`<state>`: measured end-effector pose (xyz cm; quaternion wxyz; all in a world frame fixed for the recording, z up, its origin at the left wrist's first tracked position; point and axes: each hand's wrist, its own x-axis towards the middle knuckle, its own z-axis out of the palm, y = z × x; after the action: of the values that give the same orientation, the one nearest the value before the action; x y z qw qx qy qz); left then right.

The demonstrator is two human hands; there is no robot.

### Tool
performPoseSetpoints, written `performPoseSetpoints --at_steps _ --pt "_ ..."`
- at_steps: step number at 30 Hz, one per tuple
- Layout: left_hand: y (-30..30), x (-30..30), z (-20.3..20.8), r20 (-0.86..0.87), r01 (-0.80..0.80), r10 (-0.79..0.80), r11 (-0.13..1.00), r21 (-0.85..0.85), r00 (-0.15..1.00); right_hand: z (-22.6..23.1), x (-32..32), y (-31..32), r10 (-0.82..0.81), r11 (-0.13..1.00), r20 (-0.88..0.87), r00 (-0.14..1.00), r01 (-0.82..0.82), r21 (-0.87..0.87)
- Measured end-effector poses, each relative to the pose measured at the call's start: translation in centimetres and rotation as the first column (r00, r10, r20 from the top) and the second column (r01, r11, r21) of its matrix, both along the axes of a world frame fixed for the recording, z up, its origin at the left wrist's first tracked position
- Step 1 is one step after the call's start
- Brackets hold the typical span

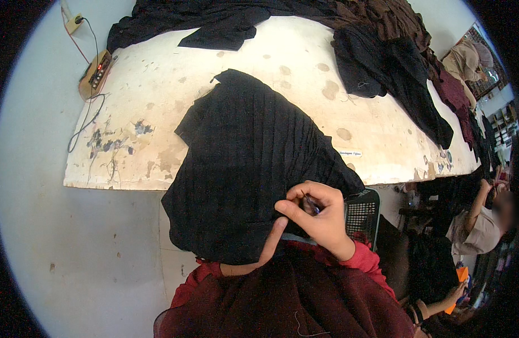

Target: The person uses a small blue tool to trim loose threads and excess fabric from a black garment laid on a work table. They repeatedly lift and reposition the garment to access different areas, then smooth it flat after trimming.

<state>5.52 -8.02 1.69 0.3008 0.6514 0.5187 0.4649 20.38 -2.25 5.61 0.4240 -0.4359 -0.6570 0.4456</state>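
Spreading ahead and left, black cloth (231,158) touches the right grip (325,216), curled round a dark object (310,205).

Rm to pass on L side of tabletop (135,93), betw. black cloth (231,146) & tan box (92,81) at edge. Another gap R of cloth, up to dark garment (377,62), which blocks far R. Far edge obstructed by fabric heap (304,7). Near side: L hand (268,246) & R hand (330,217) close together, little rm betw.; perforated chair back (362,215) just R of R hand.
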Motion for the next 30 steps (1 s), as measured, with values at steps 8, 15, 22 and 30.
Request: performPoseSetpoints --at_steps 8,15,22,30 --pt "-0.3 -0.2 -0.6 0.507 0.099 0.062 0.953 -0.285 0.86 -1.3 0.7 1.1 0.05 0.789 -0.588 0.807 -0.393 -0.472" --pt "-0.5 0.5 -0.5 0.406 -0.092 0.176 0.971 -0.219 0.897 0.4 1.9 1.5 0.035 0.938 0.154 0.987 -0.086 0.336" --pt "-0.8 0.1 -1.1 -0.006 -0.194 0.194 0.979 -0.065 0.981 1.3 1.8 0.3 -0.025 0.899 0.283 0.959 -0.102 0.426" --pt "-0.8 0.2 -1.3 0.154 -0.186 0.194 0.98 -0.067 0.969 1.1 1.7 0.7 -0.132 0.807 0.35 0.928 -0.104 0.581"
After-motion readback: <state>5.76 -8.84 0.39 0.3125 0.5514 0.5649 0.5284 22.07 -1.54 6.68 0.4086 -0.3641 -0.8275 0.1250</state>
